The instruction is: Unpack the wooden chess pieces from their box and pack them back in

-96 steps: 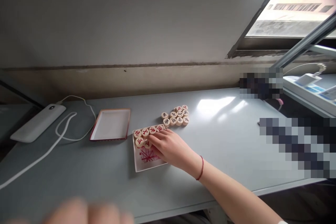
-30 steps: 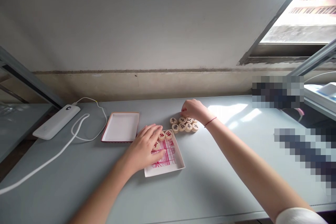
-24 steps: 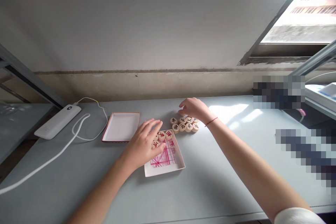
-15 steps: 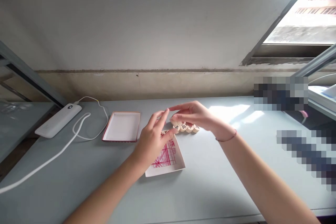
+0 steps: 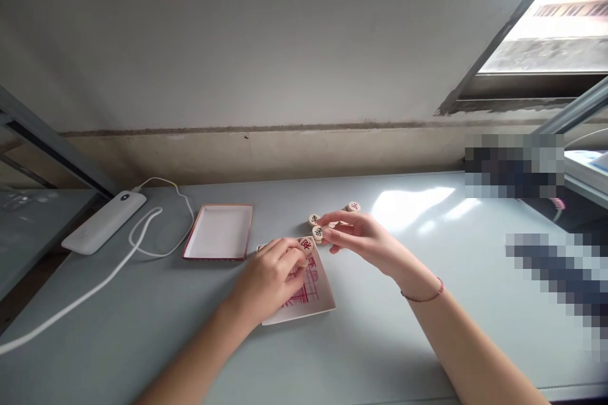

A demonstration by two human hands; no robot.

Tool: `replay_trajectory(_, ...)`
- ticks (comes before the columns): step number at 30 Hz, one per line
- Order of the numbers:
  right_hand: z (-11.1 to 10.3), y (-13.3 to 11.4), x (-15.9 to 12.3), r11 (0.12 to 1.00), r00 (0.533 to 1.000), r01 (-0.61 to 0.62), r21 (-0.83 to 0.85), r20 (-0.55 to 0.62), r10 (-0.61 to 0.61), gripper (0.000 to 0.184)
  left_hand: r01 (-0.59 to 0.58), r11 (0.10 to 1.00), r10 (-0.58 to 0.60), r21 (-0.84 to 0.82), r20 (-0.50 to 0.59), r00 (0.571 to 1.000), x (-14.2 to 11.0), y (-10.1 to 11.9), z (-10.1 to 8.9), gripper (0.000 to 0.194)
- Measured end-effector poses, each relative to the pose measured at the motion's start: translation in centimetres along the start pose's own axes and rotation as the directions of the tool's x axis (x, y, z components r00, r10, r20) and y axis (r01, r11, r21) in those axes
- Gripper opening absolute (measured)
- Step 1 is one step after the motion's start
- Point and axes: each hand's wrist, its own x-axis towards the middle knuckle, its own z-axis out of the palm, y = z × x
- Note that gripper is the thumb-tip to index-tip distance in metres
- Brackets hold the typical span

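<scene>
My left hand (image 5: pixel 270 275) is over the shallow white box (image 5: pixel 327 300), which has red board lines printed inside. Its fingers are curled, with the tips hidden from view. Against its index finger, in the box's far right corner, is a Chinese chess piece with a red character (image 5: pixel 306 245). My right hand (image 5: pixel 361 234) pinches a round wooden Chinese chess piece with a black character (image 5: pixel 317 233) just beyond that corner. Close behind lies another piece (image 5: pixel 313 219), and one more (image 5: pixel 353 207) shows past my right knuckles. Other pieces are partly covered by my right fingers.
A box lid (image 5: pixel 218 231) lies upturned to the left. Farther left, a white power strip (image 5: pixel 104 221) trails its white cable (image 5: pixel 90 291) across the grey table (image 5: pixel 380 354). The wall (image 5: pixel 285 152) bounds the far edge. Blurred-out items are at right.
My hands have drawn apart. The left has lowered into the box and curled its fingers. The right has come slightly nearer, and the row of pieces beneath it has been broken up.
</scene>
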Motion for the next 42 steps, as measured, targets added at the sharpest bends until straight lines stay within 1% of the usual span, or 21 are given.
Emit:
replay_trajectory(3, 0.2, 0.2, -0.2, 0.991, 0.999, 0.048, -0.124, 0.02, -0.046, 0.029, -0.074, 0.993, 0.069, 0.09, 0.059, 0.996, 0.0, -0.2, 0.1, 0.015)
replay_trajectory(6, 1.1, 0.4, -0.5, 0.931, 0.988, 0.152, -0.332, 0.052, -0.143, 0.026, -0.063, 0.988, 0.051, 0.138, 0.088, 0.995, 0.0, -0.5, 0.0, 0.011)
replay_trajectory(8, 1.8, 0.6, -0.8, 0.843, 0.971, 0.234, -0.484, 0.067, -0.231, 0.025, -0.03, 0.988, 0.016, 0.152, 0.095, 0.995, -0.1, -0.8, -0.1, 0.017)
replay_trajectory(11, 3.0, 0.8, -1.1, 0.663, 0.927, 0.327, -0.673, 0.091, -0.364, 0.013, 0.007, 0.984, -0.024, 0.18, 0.092, 0.995, -0.4, -1.5, -0.1, 0.04)
replay_trajectory(12, 3.4, 0.9, -1.1, 0.607, 0.907, 0.359, -0.709, 0.112, -0.405, 0.009, 0.014, 0.981, -0.033, 0.192, 0.096, 0.995, -0.6, -1.8, 0.1, 0.047)
replay_trajectory(14, 4.0, 1.2, -1.1, 0.509, 0.863, 0.437, -0.741, 0.186, -0.47, 0.008, 0.022, 0.976, -0.047, 0.216, 0.115, 0.992, -0.9, -2.1, 0.4, 0.057)
replay_trajectory(16, 4.4, 1.6, -1.0, 0.43, 0.833, 0.49, -0.758, 0.262, -0.488, 0.008, 0.033, 0.972, -0.068, 0.232, 0.144, 0.987, -1.2, -2.3, 0.8, 0.063)
replay_trajectory(19, 4.6, 2.1, -0.8, 0.351, 0.834, 0.491, -0.797, 0.313, -0.454, 0.002, 0.049, 0.971, -0.095, 0.235, 0.188, 0.978, -1.3, -2.2, 1.1, 0.067)
replay_trajectory(21, 4.7, 2.3, -0.7, 0.328, 0.838, 0.482, -0.812, 0.319, -0.443, 0.004, 0.06, 0.971, -0.109, 0.231, 0.204, 0.973, -1.3, -2.0, 1.1, 0.066)
replay_trajectory(23, 4.9, 2.6, -0.6, 0.311, 0.829, 0.49, -0.814, 0.326, -0.454, 0.003, 0.07, 0.97, -0.121, 0.232, 0.215, 0.969, -1.3, -1.8, 1.0, 0.065)
replay_trajectory(27, 5.3, 2.7, -0.4, 0.292, 0.81, 0.5, -0.815, 0.321, -0.491, 0.009, 0.064, 0.968, -0.117, 0.241, 0.211, 0.97, -1.3, -1.8, 1.0, 0.064)
replay_trajectory(29, 5.1, 2.4, -0.4, 0.31, 0.785, 0.54, -0.782, 0.336, -0.521, 0.009, 0.053, 0.966, -0.102, 0.252, 0.187, 0.977, -1.3, -1.8, 1.2, 0.064)
replay_trajectory(31, 4.2, 2.0, -0.2, 0.347, 0.763, 0.562, -0.751, 0.309, -0.567, 0.012, 0.041, 0.964, -0.085, 0.264, 0.159, 0.984, -1.4, -1.9, 1.4, 0.063)
replay_trajectory(32, 3.4, 1.9, 0.0, 0.371, 0.763, 0.543, -0.753, 0.258, -0.593, 0.013, 0.04, 0.961, -0.082, 0.272, 0.143, 0.986, -1.4, -1.9, 1.5, 0.06)
replay_trajectory(33, 2.4, 1.9, 0.2, 0.399, 0.768, 0.498, -0.77, 0.177, -0.615, 0.015, 0.042, 0.959, -0.081, 0.281, 0.131, 0.988, -1.4, -1.9, 1.6, 0.057)
replay_trajectory(34, 1.2, 2.1, 0.5, 0.427, 0.772, 0.43, -0.795, 0.078, -0.631, 0.016, 0.043, 0.956, -0.082, 0.289, 0.122, 0.989, -1.3, -2.0, 1.7, 0.054)
replay_trajectory(36, -1.3, 2.7, 1.3, 0.479, 0.759, 0.25, -0.841, -0.137, -0.636, 0.02, 0.043, 0.951, -0.083, 0.305, 0.119, 0.989, -1.3, -2.0, 1.8, 0.049)
replay_trajectory(37, -2.5, 3.1, 1.6, 0.493, 0.758, 0.179, -0.851, -0.2, -0.621, 0.024, 0.04, 0.95, -0.083, 0.311, 0.125, 0.989, -1.3, -2.0, 1.8, 0.048)
replay_trajectory(38, -3.7, 3.6, 1.9, 0.504, 0.778, 0.16, -0.849, -0.206, -0.594, 0.027, 0.036, 0.949, -0.082, 0.314, 0.132, 0.988, -1.3, -2.0, 1.8, 0.048)
replay_trajectory(40, -5.5, 4.6, 2.4, 0.555, 0.851, 0.158, -0.817, -0.173, -0.497, 0.033, 0.032, 0.948, -0.082, 0.318, 0.143, 0.986, -1.2, -2.0, 1.7, 0.048)
replay_trajectory(42, -6.6, 5.4, 2.6, 0.615, 0.912, 0.136, -0.777, -0.145, -0.385, 0.038, 0.031, 0.947, -0.081, 0.319, 0.144, 0.986, -1.2, -1.9, 1.6, 0.047)
